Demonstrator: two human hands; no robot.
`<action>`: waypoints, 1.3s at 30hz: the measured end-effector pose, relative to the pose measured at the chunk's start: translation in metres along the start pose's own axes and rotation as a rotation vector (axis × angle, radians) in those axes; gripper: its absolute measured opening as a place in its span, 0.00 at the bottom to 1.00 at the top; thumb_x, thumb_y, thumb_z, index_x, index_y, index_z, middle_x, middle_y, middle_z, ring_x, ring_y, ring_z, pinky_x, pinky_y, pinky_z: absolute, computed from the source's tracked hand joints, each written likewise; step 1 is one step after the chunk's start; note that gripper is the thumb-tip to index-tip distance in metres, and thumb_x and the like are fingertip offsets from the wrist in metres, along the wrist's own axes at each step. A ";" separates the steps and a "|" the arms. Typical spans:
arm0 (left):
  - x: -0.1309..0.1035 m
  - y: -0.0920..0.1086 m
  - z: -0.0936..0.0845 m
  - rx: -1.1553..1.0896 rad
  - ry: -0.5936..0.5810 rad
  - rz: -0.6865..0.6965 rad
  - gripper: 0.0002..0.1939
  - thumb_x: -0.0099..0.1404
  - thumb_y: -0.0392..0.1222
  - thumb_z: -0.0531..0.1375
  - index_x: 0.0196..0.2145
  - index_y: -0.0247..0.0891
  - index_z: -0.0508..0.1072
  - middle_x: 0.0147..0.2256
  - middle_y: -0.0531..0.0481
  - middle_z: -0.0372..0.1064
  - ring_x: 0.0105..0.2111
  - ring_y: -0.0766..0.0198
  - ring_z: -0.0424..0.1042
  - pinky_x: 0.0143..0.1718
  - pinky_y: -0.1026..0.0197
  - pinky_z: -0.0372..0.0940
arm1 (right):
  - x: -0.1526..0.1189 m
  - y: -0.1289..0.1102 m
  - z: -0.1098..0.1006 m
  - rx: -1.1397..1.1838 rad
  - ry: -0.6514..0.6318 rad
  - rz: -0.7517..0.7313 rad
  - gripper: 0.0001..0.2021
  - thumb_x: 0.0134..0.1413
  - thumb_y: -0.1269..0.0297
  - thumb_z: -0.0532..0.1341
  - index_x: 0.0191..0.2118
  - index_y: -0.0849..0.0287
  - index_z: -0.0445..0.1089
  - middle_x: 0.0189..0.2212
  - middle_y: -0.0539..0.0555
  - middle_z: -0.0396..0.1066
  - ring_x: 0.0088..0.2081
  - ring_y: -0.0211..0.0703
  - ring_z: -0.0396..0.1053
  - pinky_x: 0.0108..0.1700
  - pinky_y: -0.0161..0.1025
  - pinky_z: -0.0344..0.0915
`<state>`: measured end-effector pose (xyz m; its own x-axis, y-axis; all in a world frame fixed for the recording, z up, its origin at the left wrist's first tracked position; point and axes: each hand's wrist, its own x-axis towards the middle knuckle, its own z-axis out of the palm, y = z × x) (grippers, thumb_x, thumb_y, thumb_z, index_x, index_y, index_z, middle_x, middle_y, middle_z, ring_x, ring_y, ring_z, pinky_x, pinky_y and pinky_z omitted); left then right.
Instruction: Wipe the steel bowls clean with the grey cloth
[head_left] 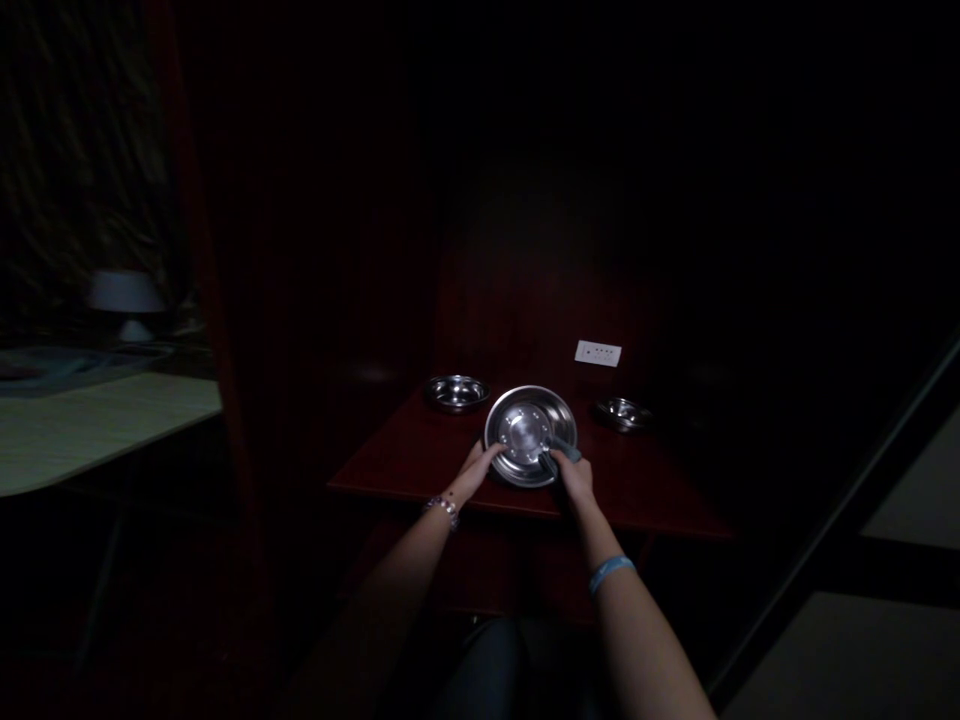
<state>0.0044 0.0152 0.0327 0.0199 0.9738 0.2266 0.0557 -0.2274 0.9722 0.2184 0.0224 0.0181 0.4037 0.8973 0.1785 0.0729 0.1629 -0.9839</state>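
Observation:
A shiny metal bowl (525, 428) is tilted up above the front of the dark red table, its inside facing me. My left hand (477, 470) grips its lower left rim, thumb over the inside. At the bowl's lower right, my right hand (576, 474) is closed on a grey-green cloth (564, 449), part of which lies against the inside of the bowl. A second metal bowl (457, 392) rests on the table behind and to the left. Another metal bowl (624, 413) sits to the right.
The dark red table (405, 455) stands against a wall with a white socket panel (598, 353). Dark partitions rise on both sides. At the far left are a pale table (112, 420) and a white lamp (127, 292). The room is dim.

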 end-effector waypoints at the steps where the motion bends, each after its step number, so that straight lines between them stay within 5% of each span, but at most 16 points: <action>1: 0.000 0.000 -0.001 -0.022 -0.005 -0.013 0.29 0.61 0.55 0.60 0.55 0.34 0.72 0.50 0.42 0.77 0.52 0.49 0.74 0.55 0.51 0.66 | -0.001 0.000 -0.001 -0.006 -0.007 0.011 0.11 0.39 0.61 0.69 0.34 0.51 0.81 0.29 0.50 0.80 0.42 0.53 0.77 0.45 0.42 0.70; 11: -0.001 -0.003 0.004 -0.049 -0.155 0.170 0.35 0.64 0.61 0.58 0.61 0.35 0.66 0.61 0.42 0.65 0.61 0.53 0.66 0.63 0.53 0.58 | -0.002 0.003 0.004 -0.070 0.106 0.128 0.17 0.39 0.54 0.68 0.37 0.56 0.80 0.37 0.55 0.81 0.46 0.55 0.76 0.48 0.43 0.70; 17: -0.009 -0.003 0.002 0.349 -0.296 0.153 0.37 0.52 0.63 0.67 0.56 0.42 0.74 0.55 0.46 0.73 0.58 0.46 0.68 0.61 0.52 0.60 | -0.013 0.002 0.020 0.092 0.128 0.165 0.24 0.43 0.52 0.66 0.45 0.60 0.78 0.42 0.58 0.80 0.45 0.50 0.77 0.44 0.39 0.71; 29: -0.012 -0.008 0.002 0.486 -0.315 0.069 0.38 0.59 0.70 0.57 0.59 0.45 0.72 0.60 0.50 0.68 0.63 0.52 0.62 0.66 0.56 0.53 | -0.030 -0.001 0.036 0.160 0.072 0.100 0.25 0.42 0.53 0.66 0.46 0.64 0.78 0.41 0.56 0.80 0.45 0.50 0.77 0.43 0.36 0.70; 39: -0.003 -0.018 0.000 0.439 -0.270 0.023 0.33 0.62 0.65 0.56 0.58 0.44 0.73 0.59 0.52 0.68 0.62 0.52 0.64 0.65 0.57 0.54 | -0.025 -0.004 0.037 0.204 0.048 0.111 0.24 0.40 0.56 0.67 0.45 0.63 0.79 0.42 0.55 0.80 0.47 0.51 0.76 0.46 0.36 0.71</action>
<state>0.0032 0.0166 0.0142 0.2797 0.9453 0.1681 0.4646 -0.2865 0.8379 0.1745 0.0138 0.0178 0.4426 0.8944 0.0640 -0.1585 0.1483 -0.9762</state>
